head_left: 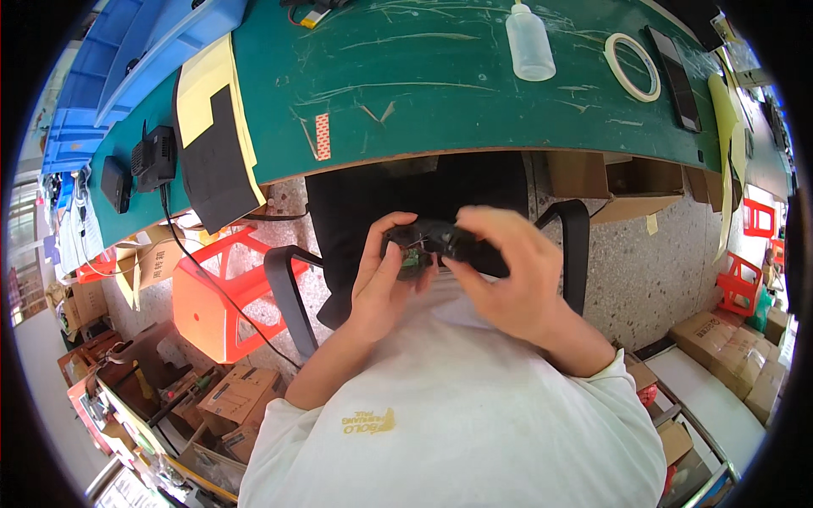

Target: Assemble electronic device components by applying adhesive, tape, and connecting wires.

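Close in front of my body, above my lap, both hands hold a small black electronic device that has been opened up. My left hand (378, 284) is closed around one side, where a green circuit board (413, 264) and thin wires show. On the other side, my right hand (518, 269) grips an elongated black housing part (456, 243) between thumb and fingers. The two parts are close together, with wires near the gap between them. Some fingertips of the right hand are blurred, and the fingers hide part of the device.
The green table (406, 102) lies ahead, bearing a squeeze bottle (531, 46), a tape roll (633, 68), a black phone-like slab (674, 78) and a black radio-like device (154, 158). Chair armrests (290, 296) flank me. A red stool (216, 305) and cardboard boxes (239, 394) stand left.
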{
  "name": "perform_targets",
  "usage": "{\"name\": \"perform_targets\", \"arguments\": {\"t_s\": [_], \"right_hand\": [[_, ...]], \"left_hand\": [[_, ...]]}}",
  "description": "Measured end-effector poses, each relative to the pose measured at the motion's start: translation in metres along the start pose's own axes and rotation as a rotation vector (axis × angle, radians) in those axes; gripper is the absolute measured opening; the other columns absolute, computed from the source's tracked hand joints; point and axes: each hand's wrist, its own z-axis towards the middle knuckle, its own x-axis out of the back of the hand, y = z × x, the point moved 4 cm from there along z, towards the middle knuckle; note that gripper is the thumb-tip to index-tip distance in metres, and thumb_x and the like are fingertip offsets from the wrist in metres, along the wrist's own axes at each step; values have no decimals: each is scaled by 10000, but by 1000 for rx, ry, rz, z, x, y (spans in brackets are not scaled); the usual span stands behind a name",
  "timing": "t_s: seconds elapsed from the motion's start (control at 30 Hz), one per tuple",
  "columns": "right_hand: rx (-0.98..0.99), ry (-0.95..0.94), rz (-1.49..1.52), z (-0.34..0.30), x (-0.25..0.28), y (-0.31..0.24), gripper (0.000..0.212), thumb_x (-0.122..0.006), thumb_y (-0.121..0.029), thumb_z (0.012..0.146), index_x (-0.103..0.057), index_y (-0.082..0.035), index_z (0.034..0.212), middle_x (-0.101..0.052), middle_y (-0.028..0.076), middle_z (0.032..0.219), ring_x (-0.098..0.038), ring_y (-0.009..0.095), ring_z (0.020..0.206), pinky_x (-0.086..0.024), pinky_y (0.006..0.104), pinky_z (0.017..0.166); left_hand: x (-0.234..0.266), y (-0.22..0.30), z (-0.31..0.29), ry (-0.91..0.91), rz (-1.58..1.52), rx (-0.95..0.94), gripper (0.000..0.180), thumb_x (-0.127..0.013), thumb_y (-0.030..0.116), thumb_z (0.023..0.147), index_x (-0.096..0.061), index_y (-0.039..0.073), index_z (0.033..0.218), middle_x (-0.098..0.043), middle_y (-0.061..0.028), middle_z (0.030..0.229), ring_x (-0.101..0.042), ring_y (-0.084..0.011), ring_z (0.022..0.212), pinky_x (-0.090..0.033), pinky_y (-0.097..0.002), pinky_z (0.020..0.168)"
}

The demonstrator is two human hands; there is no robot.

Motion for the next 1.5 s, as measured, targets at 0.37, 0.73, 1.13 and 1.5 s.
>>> {"name": "perform_targets", "arguments": {"t_s": [0.37,0.73,1.13,1.5], "right_hand": [[614,-216,156,-19,-19,-31,218,-703,-49,622,-644,-24,830,-628,85,855,-648,240,740,-553,325,604],[-203,-190,285,-6,-4,-1,293,-812,-51,679,-647,-8,916,-643,95,849,-617,213,721,-493,295,594],[-591,-293,538,-30,-22,5,655,-855,-62,692,-472,-3,1222,-623,101,1061,-624,135,964,-523,266,778],[258,-267,142,-22,-17,-31,415,-775,-10,601,-704,-53,1008,-620,67,828,-596,187,602,-498,278,519]], "left_hand": [[-12,25,-4,-137,-452,-62,378,-306,334,1057,-307,115,1366,-577,-207,1021,-634,-323,946,-514,-416,879],[-23,36,-13,-127,-56,-345,452,-317,360,1057,-254,64,1391,-580,-232,1146,-513,-323,1195,-421,-434,1018],[-20,39,-8,-127,368,-658,460,-386,304,1040,-238,63,1402,-491,-253,1221,-490,-289,1155,-395,-419,1007],[-23,44,-1,-168,-83,-372,450,-272,408,1053,-240,158,1425,-522,-224,1139,-539,-362,1152,-438,-478,1017]]}}
